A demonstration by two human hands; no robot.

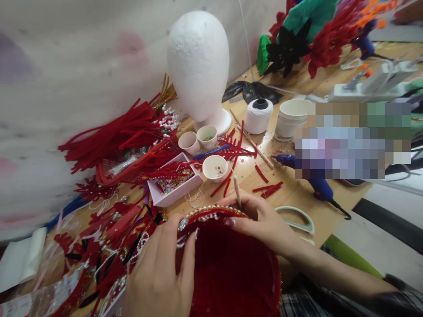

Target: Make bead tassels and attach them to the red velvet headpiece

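Note:
A red velvet cap, its inside towards me, fills the lower middle. White pearls and gold beads line its far rim, and a silvery ornament sits at the rim's left. My left hand grips that left side, thumb inside and fingers outside. On the right, my right hand pinches the rim with its thumb inside the cap; the other fingers are partly hidden behind it. A thin wooden stick stands up from among the right hand's fingers.
Beyond the cap are small cups, a lilac box of beads, a white foam head, a thread cone and a blue glue gun. Red strips fill a basket. Pale-green-handled scissors lie right; red scraps crowd the left.

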